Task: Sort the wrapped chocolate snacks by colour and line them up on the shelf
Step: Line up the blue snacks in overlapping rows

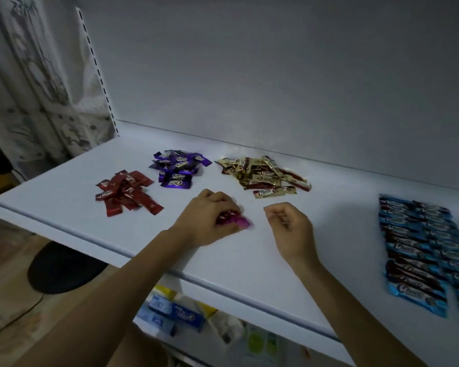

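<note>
**Several pink snacks in hand, three loose piles behind**

Nearest on the white shelf (223, 263), the left hand (210, 223) grasps a small bunch of pink wrapped snacks (243, 223). Its fingers are curled around them from above, and the pink ends show out toward the right hand (289, 229). That hand is just beside, with fingers curled inward; I cannot tell if they pinch anything. To the right, the blue wrapped snacks (419, 250) lie in two neat rows, overlapping like tiles. Farther back are the red pile (127, 193), then the gold pile (263, 176) and the purple pile (178, 169), each loose and not yet lined up.

I judge these snacks to be very light, with thin glossy film that is slippery and crinkles easily. The inside is probably brittle. A bunch can slide apart, so it seems better to take one piece at its middle, by the long edges and not by the flat sealed end, with only gentle pressure.
</note>
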A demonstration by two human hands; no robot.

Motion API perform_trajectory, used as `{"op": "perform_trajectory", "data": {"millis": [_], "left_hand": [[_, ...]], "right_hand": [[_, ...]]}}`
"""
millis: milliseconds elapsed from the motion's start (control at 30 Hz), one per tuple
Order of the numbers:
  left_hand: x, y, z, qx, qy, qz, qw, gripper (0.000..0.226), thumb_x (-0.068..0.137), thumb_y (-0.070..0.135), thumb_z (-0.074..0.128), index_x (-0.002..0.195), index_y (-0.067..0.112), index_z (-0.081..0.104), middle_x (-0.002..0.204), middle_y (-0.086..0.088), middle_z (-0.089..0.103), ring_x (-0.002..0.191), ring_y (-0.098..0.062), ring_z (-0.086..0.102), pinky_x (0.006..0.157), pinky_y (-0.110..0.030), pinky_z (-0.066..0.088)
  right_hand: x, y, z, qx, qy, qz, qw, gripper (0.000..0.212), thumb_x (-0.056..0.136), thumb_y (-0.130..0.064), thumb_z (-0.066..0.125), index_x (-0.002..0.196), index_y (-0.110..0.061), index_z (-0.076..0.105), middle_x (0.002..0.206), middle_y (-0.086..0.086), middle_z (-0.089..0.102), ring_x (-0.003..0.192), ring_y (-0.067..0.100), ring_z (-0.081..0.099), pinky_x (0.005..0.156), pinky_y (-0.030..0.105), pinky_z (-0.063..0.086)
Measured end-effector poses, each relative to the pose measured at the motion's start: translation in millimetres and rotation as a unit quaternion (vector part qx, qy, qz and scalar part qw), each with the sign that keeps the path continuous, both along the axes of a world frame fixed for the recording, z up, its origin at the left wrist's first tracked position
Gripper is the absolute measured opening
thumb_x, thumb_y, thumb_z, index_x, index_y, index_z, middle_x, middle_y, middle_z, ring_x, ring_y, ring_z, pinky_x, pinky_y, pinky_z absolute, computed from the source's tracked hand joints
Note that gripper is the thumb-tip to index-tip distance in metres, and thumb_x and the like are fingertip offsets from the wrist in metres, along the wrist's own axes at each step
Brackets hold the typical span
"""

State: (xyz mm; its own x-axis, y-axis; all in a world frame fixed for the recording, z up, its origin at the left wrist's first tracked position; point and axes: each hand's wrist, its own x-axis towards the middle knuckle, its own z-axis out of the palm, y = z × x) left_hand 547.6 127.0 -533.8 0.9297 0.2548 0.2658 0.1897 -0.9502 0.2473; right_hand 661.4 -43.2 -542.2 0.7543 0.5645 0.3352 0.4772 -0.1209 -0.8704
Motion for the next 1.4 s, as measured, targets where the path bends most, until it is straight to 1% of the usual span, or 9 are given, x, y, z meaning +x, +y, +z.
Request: {"op": "perform_trajectory", "data": {"millis": [133,267,467,633,733,833,1000,1167,1400], "left_hand": [[1,-3,3,0.025,-0.050,-0.018,0.998,0.038,0.089,0.052,0.056,0.112,0.024,0.068,0.109,0.000,0.061,0.089,-0.021,0.058,0.072,-0.034,0.050],[1,-6,2,0.005,-0.089,-0.029,0.996,0.028,0.088,0.038,0.065,0.106,0.017,0.070,0.105,-0.005,0.060,0.079,-0.025,0.061,0.067,-0.036,0.052],[19,-14,6,-0.129,-0.135,-0.008,0.982,0.019,0.081,0.027,0.072,0.098,0.019,0.070,0.087,0.003,0.058,0.077,-0.016,0.057,0.067,-0.026,0.041],[58,-52,11,-0.285,-0.202,0.002,0.937,0.019,0.083,0.019,0.070,0.102,0.019,0.071,0.083,0.016,0.063,0.076,-0.001,0.059,0.070,-0.011,0.044],[91,-85,13,-0.370,-0.239,0.012,0.898,0.012,0.086,0.019,0.068,0.098,0.017,0.070,0.088,0.008,0.069,0.080,-0.001,0.062,0.071,-0.012,0.046],[124,-111,15,-0.436,-0.243,0.051,0.865,0.016,0.088,0.021,0.067,0.101,0.012,0.070,0.089,0.002,0.070,0.084,-0.010,0.066,0.078,-0.030,0.054],[138,-128,0,-0.292,-0.208,0.090,0.929,0.025,0.086,0.034,0.065,0.107,0.021,0.068,0.094,0.005,0.065,0.088,-0.014,0.062,0.080,-0.034,0.052],[136,-123,-2,-0.307,-0.231,0.082,0.920,0.023,0.088,0.030,0.065,0.107,0.018,0.068,0.096,-0.002,0.066,0.088,-0.019,0.061,0.080,-0.038,0.051],[136,-123,-2,-0.316,-0.238,0.073,0.915,0.025,0.088,0.024,0.065,0.110,0.012,0.067,0.094,-0.005,0.066,0.088,-0.023,0.061,0.079,-0.037,0.050]], "right_hand": [[-3,3,1,-0.032,-0.018,0.006,0.999,0.011,0.091,-0.019,0.059,0.099,-0.027,0.062,0.092,-0.010,0.065,0.084,-0.002,0.060,0.069,0.001,0.042],[-11,11,8,-0.079,0.002,0.090,0.993,0.038,0.085,-0.038,0.064,0.122,-0.033,0.057,0.102,-0.012,0.063,0.087,-0.004,0.061,0.072,0.008,0.046],[1,7,25,-0.113,-0.061,0.061,0.990,0.015,0.094,-0.018,0.054,0.086,-0.018,0.066,0.081,0.000,0.072,0.062,0.000,0.067,0.060,0.015,0.050],[48,-39,43,-0.069,0.041,-0.023,0.996,0.019,0.096,-0.014,0.050,0.081,-0.019,0.059,0.075,-0.002,0.073,0.066,0.011,0.069,0.065,0.024,0.050],[78,-67,50,-0.127,0.039,-0.043,0.990,0.021,0.096,-0.012,0.048,0.079,-0.020,0.055,0.080,0.000,0.071,0.072,0.019,0.066,0.064,0.031,0.046],[108,-85,54,-0.212,-0.044,-0.082,0.973,0.017,0.093,-0.017,0.055,0.078,-0.022,0.063,0.077,-0.007,0.062,0.064,0.004,0.054,0.053,0.014,0.037],[149,-77,50,-0.315,-0.051,-0.046,0.947,0.014,0.089,-0.019,0.063,0.097,-0.014,0.074,0.095,0.003,0.072,0.084,0.017,0.066,0.077,0.030,0.052],[168,-72,44,-0.345,-0.090,-0.034,0.934,0.024,0.090,-0.010,0.055,0.105,-0.016,0.072,0.116,0.002,0.067,0.106,0.017,0.061,0.096,0.033,0.047],[171,-72,34,-0.390,-0.158,-0.030,0.907,0.018,0.078,-0.042,0.071,0.087,-0.027,0.070,0.091,-0.009,0.066,0.088,0.012,0.059,0.080,0.033,0.046]]}}
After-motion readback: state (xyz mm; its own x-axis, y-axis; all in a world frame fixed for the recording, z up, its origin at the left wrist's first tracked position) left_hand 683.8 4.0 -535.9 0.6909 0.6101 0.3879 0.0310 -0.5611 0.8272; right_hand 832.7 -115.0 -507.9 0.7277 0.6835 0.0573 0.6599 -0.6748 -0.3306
